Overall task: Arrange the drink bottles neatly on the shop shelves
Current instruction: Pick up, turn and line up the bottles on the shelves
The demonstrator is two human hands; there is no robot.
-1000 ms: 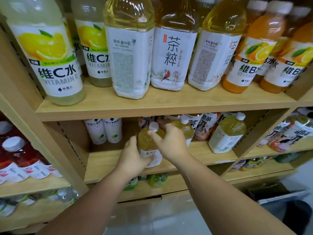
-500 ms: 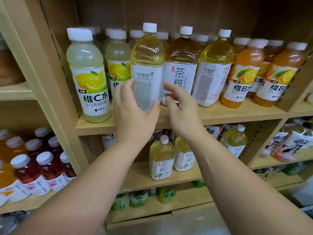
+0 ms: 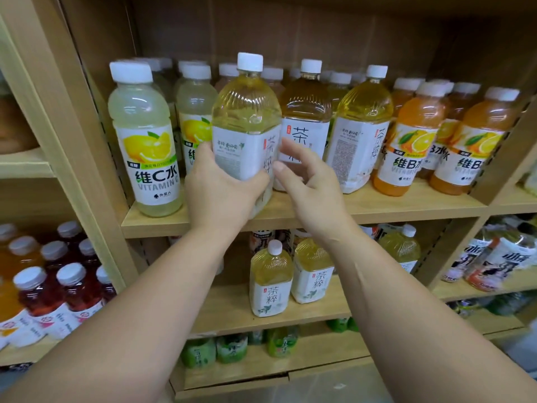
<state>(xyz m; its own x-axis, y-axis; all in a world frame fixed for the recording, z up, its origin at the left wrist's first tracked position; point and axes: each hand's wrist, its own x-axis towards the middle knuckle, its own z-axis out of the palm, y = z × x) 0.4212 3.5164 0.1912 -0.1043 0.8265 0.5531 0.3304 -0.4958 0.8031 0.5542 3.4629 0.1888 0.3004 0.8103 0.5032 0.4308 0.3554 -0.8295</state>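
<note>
A large pale-yellow tea bottle (image 3: 245,123) with a white label and white cap stands at the front of the upper wooden shelf (image 3: 377,209), its label turned partly sideways. My left hand (image 3: 220,187) grips its lower body from the left. My right hand (image 3: 311,184) hovers just right of it with fingers spread, in front of a darker tea bottle (image 3: 305,112); whether the thumb touches the label I cannot tell. Another yellow tea bottle (image 3: 360,126) stands further right.
Lemon vitamin C bottles (image 3: 142,141) stand left of the tea, orange vitamin B bottles (image 3: 412,141) to the right. The shelf below holds small tea bottles (image 3: 270,280). Red drinks (image 3: 58,286) fill the left bay behind a wooden upright (image 3: 75,141). Green bottles (image 3: 232,347) sit lowest.
Both hands rose from the small bottle on the lower shelf to the large tea bottle above. The left hand closed on it and the bottle has since turned slightly.
</note>
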